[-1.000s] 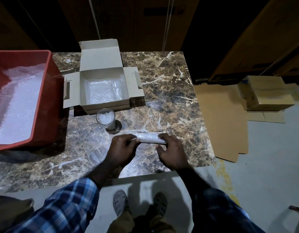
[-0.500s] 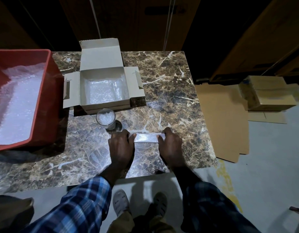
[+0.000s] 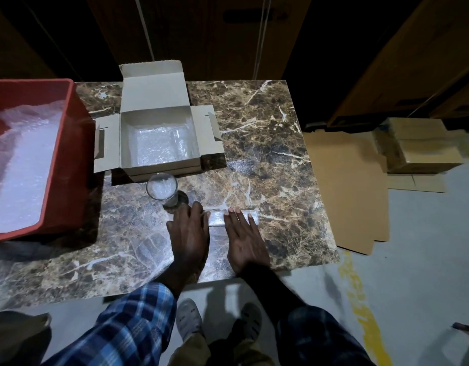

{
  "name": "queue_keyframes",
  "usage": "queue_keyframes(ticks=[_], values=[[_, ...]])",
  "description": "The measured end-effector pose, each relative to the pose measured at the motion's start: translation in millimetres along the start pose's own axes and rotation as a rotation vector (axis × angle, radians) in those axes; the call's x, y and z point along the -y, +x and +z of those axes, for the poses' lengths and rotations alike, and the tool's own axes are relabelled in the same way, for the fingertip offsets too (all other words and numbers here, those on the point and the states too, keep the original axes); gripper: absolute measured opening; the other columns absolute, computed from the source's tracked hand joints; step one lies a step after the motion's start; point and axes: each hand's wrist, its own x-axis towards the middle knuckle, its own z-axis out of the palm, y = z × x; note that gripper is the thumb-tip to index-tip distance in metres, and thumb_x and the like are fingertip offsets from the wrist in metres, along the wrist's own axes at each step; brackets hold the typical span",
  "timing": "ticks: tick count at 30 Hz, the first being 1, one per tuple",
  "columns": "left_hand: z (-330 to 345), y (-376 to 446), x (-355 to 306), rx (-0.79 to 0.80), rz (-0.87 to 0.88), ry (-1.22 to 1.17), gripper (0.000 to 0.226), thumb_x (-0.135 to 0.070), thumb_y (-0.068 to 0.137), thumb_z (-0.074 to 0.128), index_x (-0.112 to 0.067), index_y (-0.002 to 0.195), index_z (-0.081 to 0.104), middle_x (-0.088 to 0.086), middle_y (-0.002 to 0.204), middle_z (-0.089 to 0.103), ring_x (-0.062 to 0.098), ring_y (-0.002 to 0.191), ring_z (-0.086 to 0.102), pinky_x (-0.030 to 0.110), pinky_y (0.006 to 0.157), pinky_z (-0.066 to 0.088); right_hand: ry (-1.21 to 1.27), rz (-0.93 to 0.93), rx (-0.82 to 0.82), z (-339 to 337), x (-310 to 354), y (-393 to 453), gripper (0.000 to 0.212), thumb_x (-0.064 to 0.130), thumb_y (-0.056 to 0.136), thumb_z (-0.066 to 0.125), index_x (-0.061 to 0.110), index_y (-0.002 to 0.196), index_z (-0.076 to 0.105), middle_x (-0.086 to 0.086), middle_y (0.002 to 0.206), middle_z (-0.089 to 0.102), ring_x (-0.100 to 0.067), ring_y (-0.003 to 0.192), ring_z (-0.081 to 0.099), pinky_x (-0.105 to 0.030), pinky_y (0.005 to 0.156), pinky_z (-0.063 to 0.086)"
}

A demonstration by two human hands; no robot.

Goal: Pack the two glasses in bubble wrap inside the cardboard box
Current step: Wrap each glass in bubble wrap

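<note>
With both the left hand (image 3: 189, 231) and right hand (image 3: 244, 233) spread flat on the bubble-wrap roll (image 3: 217, 218), pushing further could knock over the glass (image 3: 162, 190) touching the left fingertips.

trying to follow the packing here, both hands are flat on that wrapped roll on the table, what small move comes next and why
Probably curl both hands around the wrapped roll and lift it toward the cardboard box. The left hand and right hand lie flat on it, pressing with straight fingers, so the wrap looks finished, and the box stands open, lined with bubble wrap. An unwrapped glass still waits.
</note>
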Motion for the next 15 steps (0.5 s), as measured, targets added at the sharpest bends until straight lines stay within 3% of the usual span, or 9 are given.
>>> queue_keyframes(ticks=[3,5,7,10,15], values=[[-1,-4,2,-0.036,0.213,0.015,0.014,-0.013,0.091,0.068,-0.013,0.104,0.061,0.008,0.106,0.053,0.033,0.096,0.051,0.043,0.077,0.038,0.051,0.01,0.055,4,-2,-2,0.072,0.006,0.08,0.024,0.001,0.149,0.041,-0.015,0.153,0.044,-0.029,0.145,0.037,-0.045,0.12,0.013],[4,-10,3,0.013,0.407,-0.015,0.03,-0.009,0.089,0.066,-0.008,0.119,0.064,0.01,0.123,0.058,0.035,0.116,0.054,0.047,0.093,0.04,0.087,-0.002,0.068,3,-4,-2,0.069,0.008,0.082,0.026,0.001,0.148,0.043,-0.016,0.153,0.044,-0.029,0.145,0.037,-0.045,0.121,0.012],[10,-20,5,0.105,0.547,-0.002,0.046,-0.007,0.089,0.058,-0.001,0.134,0.057,0.015,0.14,0.055,0.035,0.136,0.046,0.052,0.113,0.033,0.113,-0.001,0.059,4,-5,1,0.064,0.009,0.084,0.028,-0.001,0.145,0.047,-0.016,0.151,0.046,-0.031,0.143,0.04,-0.045,0.12,0.016],[16,-30,9,0.218,0.536,0.065,0.053,-0.015,0.096,0.042,0.004,0.145,0.045,0.019,0.15,0.047,0.032,0.146,0.035,0.051,0.12,0.022,0.097,-0.025,0.054,5,-7,-1,0.061,0.012,0.09,0.026,0.0,0.146,0.045,-0.016,0.153,0.044,-0.03,0.144,0.039,-0.045,0.12,0.016],[8,-30,18,0.28,0.437,0.151,0.057,-0.033,0.106,0.028,0.001,0.152,0.034,0.017,0.158,0.035,0.027,0.151,0.025,0.05,0.122,0.019,-0.07,0.029,0.008,-3,-28,-12,0.057,0.022,0.1,0.026,0.002,0.153,0.034,-0.013,0.158,0.035,-0.026,0.148,0.031,-0.046,0.122,0.014]])
